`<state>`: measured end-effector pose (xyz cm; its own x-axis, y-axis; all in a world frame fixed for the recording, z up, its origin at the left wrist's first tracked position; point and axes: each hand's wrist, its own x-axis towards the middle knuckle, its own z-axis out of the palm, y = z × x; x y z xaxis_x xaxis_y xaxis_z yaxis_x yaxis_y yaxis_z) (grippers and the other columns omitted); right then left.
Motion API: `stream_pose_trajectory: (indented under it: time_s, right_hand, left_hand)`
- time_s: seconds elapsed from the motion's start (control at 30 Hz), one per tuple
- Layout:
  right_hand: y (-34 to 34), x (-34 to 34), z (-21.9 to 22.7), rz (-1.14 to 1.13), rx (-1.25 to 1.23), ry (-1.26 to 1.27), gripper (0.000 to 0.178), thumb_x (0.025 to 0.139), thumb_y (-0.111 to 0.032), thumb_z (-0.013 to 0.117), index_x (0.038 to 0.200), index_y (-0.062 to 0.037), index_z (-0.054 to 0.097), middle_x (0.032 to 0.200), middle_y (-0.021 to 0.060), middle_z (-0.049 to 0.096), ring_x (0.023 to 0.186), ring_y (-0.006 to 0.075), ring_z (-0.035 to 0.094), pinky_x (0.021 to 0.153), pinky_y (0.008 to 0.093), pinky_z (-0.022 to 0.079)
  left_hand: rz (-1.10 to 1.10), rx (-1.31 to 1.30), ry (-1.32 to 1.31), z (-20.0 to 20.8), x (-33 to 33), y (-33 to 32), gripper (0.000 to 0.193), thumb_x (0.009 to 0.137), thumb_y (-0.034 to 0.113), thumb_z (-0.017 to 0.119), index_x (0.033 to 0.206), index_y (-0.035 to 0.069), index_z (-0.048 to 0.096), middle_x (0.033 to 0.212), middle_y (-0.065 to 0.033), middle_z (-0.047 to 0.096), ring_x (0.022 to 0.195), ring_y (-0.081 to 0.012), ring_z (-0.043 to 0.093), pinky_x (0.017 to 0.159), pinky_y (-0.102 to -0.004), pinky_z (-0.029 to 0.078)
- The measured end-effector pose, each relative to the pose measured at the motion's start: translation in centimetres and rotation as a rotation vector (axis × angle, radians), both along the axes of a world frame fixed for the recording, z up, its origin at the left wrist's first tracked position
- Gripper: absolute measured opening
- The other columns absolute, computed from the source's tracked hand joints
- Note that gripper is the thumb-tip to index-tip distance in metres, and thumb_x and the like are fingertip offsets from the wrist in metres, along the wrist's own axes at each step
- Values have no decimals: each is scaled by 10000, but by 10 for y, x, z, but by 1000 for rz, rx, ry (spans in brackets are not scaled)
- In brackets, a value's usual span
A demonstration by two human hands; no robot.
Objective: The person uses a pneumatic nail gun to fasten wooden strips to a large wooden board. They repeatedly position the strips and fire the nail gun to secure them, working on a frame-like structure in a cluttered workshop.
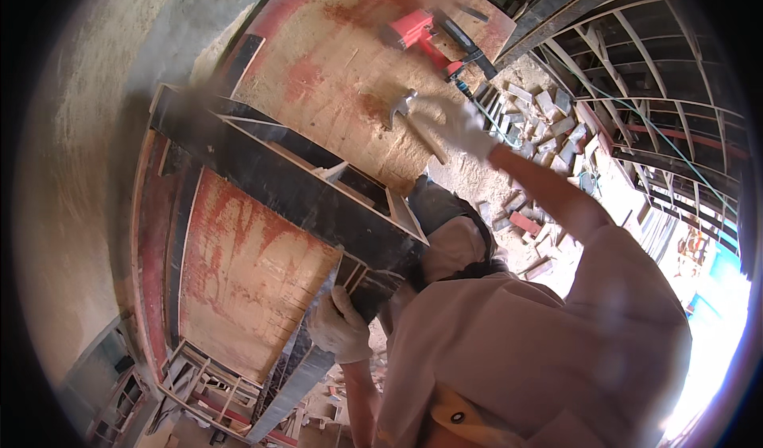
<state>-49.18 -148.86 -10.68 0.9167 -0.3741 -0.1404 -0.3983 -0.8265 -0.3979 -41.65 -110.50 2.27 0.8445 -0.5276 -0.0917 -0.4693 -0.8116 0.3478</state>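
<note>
My left hand [339, 326], in a pale glove, has its fingers curled round the near end of a long black wooden box frame [294, 184]. The frame crosses a workbench [318, 67] from upper left to lower middle. My right hand [457, 126], also gloved and blurred, reaches out with its fingers stretched over a claw hammer [424, 136]. The hammer lies on the bench, its head toward the far left and its wooden handle pointing nearer. Just beyond the hammer rests a red nail gun [425, 41] with a black magazine and an air hose.
Sawdust covers the red-stained bench top. A narrow dark wooden strip [245, 65] lies by the grey wall [87, 170] on the left. Many offcut blocks [548, 134] are heaped on the floor to the right. Ribbed wooden frames [636, 59] stand at the upper right.
</note>
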Motion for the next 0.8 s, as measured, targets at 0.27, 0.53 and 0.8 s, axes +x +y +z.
stream_pose_trajectory:
  time_s: [0.27,0.53,0.8]
  right_hand:
    - [-173,108,-151,-514,-116,276,1122,796,-622,674,1540,18,131,1489,306,394,1335,480,439,1059,532,421]
    - [-218,140,-214,-747,-74,350,1208,748,-446,790,1518,75,20,1345,301,534,1188,437,586,943,499,520]
    - [-217,91,-120,-602,892,-21,418,758,-288,774,978,43,645,680,79,625,556,159,584,528,286,488]
  left_hand:
    - [33,-15,59,7,9,-15,404,1041,325,437,1025,-20,647,872,-194,632,805,-402,599,715,-476,454]
    - [443,-422,498,1,57,-23,470,1077,306,361,1271,-64,577,1154,-228,641,1120,-344,603,1012,-416,439]
    - [82,-789,880,-80,172,-105,410,1075,275,397,1226,-38,615,1215,-126,654,1120,-268,611,976,-401,472]
